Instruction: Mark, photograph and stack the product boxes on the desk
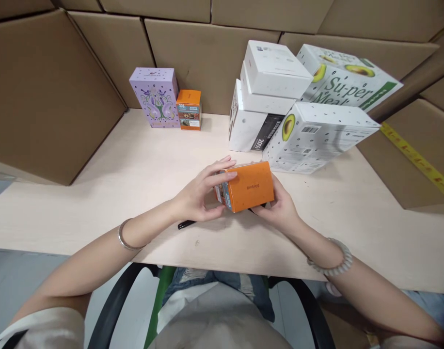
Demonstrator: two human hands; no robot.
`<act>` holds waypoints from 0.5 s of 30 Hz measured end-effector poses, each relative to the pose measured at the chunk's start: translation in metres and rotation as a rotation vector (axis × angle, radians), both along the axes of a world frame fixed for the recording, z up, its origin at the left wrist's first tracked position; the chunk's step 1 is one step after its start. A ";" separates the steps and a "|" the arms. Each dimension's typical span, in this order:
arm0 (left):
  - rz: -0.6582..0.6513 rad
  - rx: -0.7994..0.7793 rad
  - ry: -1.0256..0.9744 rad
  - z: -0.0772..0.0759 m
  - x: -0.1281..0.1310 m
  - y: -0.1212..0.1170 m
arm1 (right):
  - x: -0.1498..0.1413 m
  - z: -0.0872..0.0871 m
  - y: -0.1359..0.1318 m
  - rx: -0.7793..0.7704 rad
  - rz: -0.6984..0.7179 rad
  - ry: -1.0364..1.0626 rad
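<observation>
An orange box (251,186) with dark lettering is held tilted just over the near middle of the table. My left hand (202,191) grips its left end, with fingers over the top edge and the thumb low at the side. At the right end my right hand (278,203) is closed around the box, its fingertips partly hidden behind it. A black slim object (186,224) lies on the table beneath my left hand, and most of it is covered by the hands and the box.
A purple patterned box (154,99) and a smaller orange box (189,110) stand at the back left. White boxes (273,72) are stacked at the back right, beside white avocado-print boxes (316,140). Brown cartons (207,63) wall the table (116,213) in.
</observation>
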State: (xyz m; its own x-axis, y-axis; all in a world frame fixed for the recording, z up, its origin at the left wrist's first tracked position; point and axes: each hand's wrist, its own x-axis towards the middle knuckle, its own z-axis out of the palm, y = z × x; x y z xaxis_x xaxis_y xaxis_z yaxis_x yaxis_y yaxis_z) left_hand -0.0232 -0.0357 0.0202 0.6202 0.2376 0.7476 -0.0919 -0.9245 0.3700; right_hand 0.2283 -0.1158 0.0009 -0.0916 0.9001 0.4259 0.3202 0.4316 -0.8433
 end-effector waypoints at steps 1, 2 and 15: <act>0.001 0.005 -0.004 0.001 0.000 0.000 | -0.001 0.001 0.000 -0.017 0.009 0.015; 0.005 0.010 -0.015 0.001 0.001 -0.001 | -0.002 0.001 0.000 -0.045 0.021 0.034; 0.030 0.169 -0.006 0.016 0.000 -0.009 | -0.009 0.004 -0.001 -0.509 0.168 0.456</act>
